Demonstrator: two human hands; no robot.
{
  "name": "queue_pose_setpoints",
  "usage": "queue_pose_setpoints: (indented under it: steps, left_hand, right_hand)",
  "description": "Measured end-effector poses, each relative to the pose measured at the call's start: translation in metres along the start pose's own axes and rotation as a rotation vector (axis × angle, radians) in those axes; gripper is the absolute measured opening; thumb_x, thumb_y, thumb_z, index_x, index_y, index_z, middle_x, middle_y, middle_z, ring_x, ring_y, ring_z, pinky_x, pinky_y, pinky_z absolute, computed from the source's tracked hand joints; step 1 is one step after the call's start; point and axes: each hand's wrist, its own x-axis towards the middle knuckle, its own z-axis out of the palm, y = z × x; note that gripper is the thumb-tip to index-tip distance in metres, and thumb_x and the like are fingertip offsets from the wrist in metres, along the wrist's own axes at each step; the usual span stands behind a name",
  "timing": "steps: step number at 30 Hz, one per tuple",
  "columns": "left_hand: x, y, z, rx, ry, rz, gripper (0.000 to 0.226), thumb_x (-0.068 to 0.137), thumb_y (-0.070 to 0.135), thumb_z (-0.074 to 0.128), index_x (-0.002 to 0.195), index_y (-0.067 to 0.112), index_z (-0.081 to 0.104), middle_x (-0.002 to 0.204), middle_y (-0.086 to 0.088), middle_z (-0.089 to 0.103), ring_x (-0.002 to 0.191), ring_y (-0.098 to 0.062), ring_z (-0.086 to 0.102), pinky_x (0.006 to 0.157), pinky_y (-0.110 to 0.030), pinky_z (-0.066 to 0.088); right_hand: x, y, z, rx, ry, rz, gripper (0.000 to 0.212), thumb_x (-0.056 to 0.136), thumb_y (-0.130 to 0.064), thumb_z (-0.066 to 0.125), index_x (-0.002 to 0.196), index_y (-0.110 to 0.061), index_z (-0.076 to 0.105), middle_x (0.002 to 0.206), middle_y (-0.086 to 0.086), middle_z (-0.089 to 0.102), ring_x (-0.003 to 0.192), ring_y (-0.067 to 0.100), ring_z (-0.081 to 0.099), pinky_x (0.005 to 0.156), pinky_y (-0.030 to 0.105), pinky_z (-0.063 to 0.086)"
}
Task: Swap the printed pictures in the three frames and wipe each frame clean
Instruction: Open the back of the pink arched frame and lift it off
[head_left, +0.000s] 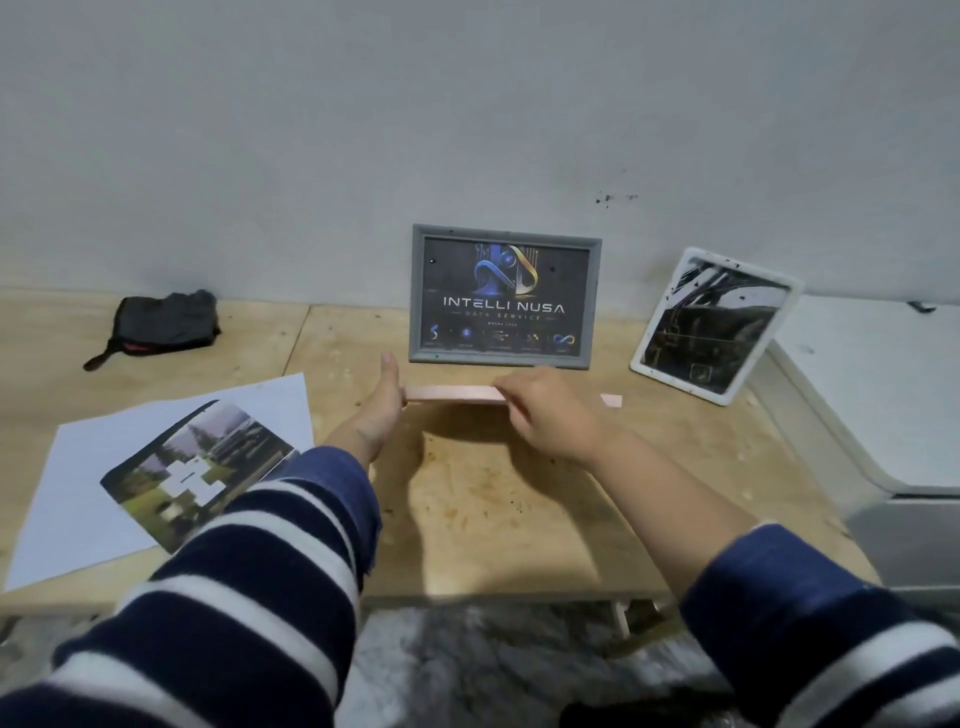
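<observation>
A pink frame (452, 393) is held edge-on above the middle of the wooden table (509, 499). My left hand (382, 405) grips its left end, thumb up. My right hand (540, 410) has its fingers curled over its top edge right of centre. Behind it a grey frame (505, 297) with a dark logo print leans on the wall. To the right a white frame (714, 325) with a dark picture leans tilted. At the left a landscape print (200, 470) lies on a white sheet (78, 509).
A dark folded cloth (163, 325) lies at the back left of the table. A white appliance or cabinet (878, 395) stands against the table's right side. The grey wall (467, 130) runs along the back edge.
</observation>
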Motion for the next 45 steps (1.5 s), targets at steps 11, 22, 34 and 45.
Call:
queue_pose_setpoints:
  steps: [11,22,34,45]
  left_hand:
    - [0.013,-0.039,0.008,0.196,0.080,-0.079,0.079,0.099,0.057,0.005,0.137,-0.001,0.043,0.139,-0.020,0.047,0.128,-0.030,0.044,0.108,-0.039,0.028]
    - [0.022,-0.058,0.014,0.441,0.119,-0.094,0.067,0.101,0.052,0.015,0.140,0.003,0.040,0.137,-0.021,0.047,0.125,-0.036,0.045,0.108,-0.046,0.035]
    - [0.037,-0.053,0.029,0.823,0.156,-0.130,0.051,0.095,0.031,0.043,0.139,0.006,0.041,0.138,-0.015,0.029,0.113,-0.036,0.047,0.101,-0.042,0.039]
    - [0.051,-0.043,0.034,0.740,0.228,-0.202,0.049,0.092,0.032,0.043,0.131,0.003,0.048,0.130,-0.019,0.045,0.107,-0.032,0.047,0.090,-0.039,0.041]
  right_hand:
    - [-0.052,-0.032,0.073,-0.045,-0.151,-0.138,0.027,0.085,-0.017,0.055,0.111,-0.021,0.051,0.112,0.001,0.054,0.098,0.023,0.048,0.062,0.039,0.048]
    - [-0.063,-0.030,0.100,-0.022,-0.181,-0.155,0.021,0.086,-0.017,0.050,0.105,-0.015,0.057,0.109,0.005,0.055,0.098,0.027,0.049,0.065,0.038,0.041]
    - [-0.054,0.029,0.080,0.128,-0.199,0.777,0.036,0.085,-0.002,0.045,0.119,-0.008,0.056,0.122,0.008,0.045,0.113,0.029,0.044,0.088,0.037,0.044]
    - [-0.049,0.029,0.082,0.227,-0.183,0.848,0.029,0.086,-0.001,0.044,0.108,-0.003,0.063,0.119,0.010,0.044,0.108,0.031,0.049,0.083,0.034,0.045]
